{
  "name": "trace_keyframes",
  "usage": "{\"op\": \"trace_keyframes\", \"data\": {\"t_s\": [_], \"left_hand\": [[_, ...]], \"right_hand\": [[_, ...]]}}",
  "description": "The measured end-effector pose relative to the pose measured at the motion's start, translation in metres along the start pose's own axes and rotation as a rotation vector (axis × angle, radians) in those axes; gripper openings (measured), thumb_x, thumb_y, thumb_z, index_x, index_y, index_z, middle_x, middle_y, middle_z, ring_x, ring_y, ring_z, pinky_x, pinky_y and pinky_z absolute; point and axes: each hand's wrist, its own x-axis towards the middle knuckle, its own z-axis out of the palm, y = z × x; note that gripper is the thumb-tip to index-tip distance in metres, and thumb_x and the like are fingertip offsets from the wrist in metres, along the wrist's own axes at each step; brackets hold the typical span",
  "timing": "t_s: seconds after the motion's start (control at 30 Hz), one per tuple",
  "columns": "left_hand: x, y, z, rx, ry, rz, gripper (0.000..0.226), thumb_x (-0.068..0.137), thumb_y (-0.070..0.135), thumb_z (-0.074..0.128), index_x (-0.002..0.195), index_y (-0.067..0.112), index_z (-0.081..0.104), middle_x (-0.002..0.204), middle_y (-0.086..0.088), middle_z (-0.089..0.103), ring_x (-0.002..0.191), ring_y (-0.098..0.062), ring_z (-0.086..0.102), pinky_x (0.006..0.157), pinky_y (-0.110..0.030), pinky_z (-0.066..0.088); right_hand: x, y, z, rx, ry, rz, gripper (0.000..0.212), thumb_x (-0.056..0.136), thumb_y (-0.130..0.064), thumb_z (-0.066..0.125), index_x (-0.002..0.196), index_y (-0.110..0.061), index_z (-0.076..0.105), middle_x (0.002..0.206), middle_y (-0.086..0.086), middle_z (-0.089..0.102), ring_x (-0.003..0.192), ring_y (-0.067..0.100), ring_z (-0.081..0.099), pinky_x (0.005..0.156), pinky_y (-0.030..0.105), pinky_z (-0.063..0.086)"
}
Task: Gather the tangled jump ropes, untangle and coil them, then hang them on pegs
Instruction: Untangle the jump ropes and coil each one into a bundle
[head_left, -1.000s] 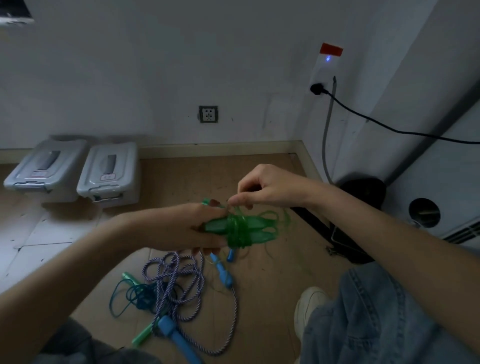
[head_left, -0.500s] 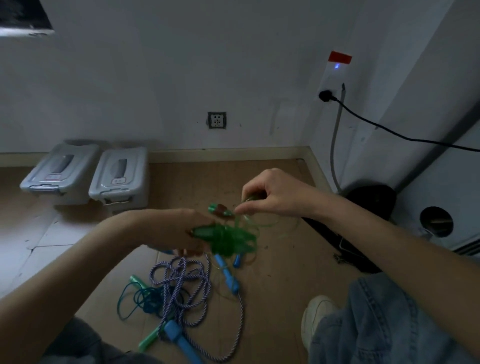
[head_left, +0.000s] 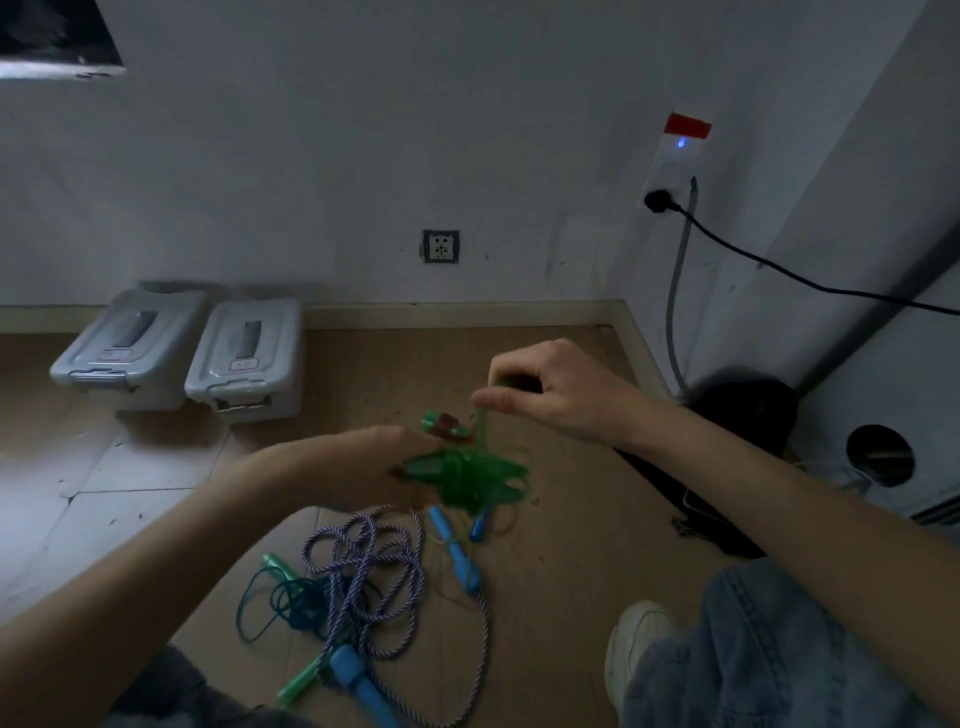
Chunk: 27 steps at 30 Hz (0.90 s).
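A green jump rope (head_left: 470, 475) with translucent green handles is bundled in mid-air above the floor. My left hand (head_left: 363, 467) grips the bundle from the left. My right hand (head_left: 550, 389) is above it and pinches a strand of the green cord, pulling it upward. On the wooden floor below lies a tangle: a purple-and-white braided rope (head_left: 363, 571) with blue handles (head_left: 358, 680), and a thin teal rope (head_left: 280, 603) with green handles.
Two grey lidded plastic bins (head_left: 244, 358) stand against the back wall at left. A black cable (head_left: 779, 265) runs from a wall plug at right. A black bag (head_left: 743, 421) lies in the right corner. My white shoe (head_left: 634, 644) and denim-clad leg are at bottom right.
My right hand has lifted a strand of the green cord higher, away from the bundle. The bundle in my left hand has turned and loosened. The view has shifted slightly.
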Motion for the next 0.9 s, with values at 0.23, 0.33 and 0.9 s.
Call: {"op": "trace_keyframes", "data": {"t_s": [0.23,0.33,0.9], "left_hand": [[-0.016,0.006,-0.020,-0.679,0.191,0.262,0.016,0.088,0.017,0.047,0.098,0.022,0.059,0.082,0.012,0.063,0.074,0.001,0.059,0.067,-0.011,0.047],[-0.013,-0.002,-0.016,-0.794,0.358,0.096,0.014,0.089,0.013,0.048,0.095,0.015,0.060,0.080,0.004,0.060,0.070,-0.002,0.060,0.065,-0.013,0.049],[0.000,0.001,-0.006,-0.298,0.104,-0.106,0.044,0.075,0.035,0.067,0.113,0.027,0.047,0.100,0.011,0.058,0.087,-0.007,0.059,0.077,-0.024,0.052]], "right_hand": [[-0.003,0.012,0.002,0.198,0.144,0.119,0.034,0.093,-0.026,0.050,0.062,-0.017,0.059,0.050,-0.015,0.051,0.049,0.001,0.046,0.053,0.013,0.033],[-0.002,0.004,0.002,0.061,0.096,0.104,0.025,0.094,-0.026,0.051,0.077,-0.013,0.064,0.058,-0.014,0.051,0.051,0.003,0.044,0.050,0.015,0.030],[-0.003,-0.008,0.001,0.055,-0.039,0.134,0.017,0.091,-0.024,0.056,0.081,-0.011,0.060,0.070,-0.004,0.059,0.056,0.005,0.062,0.049,0.019,0.052]]}}
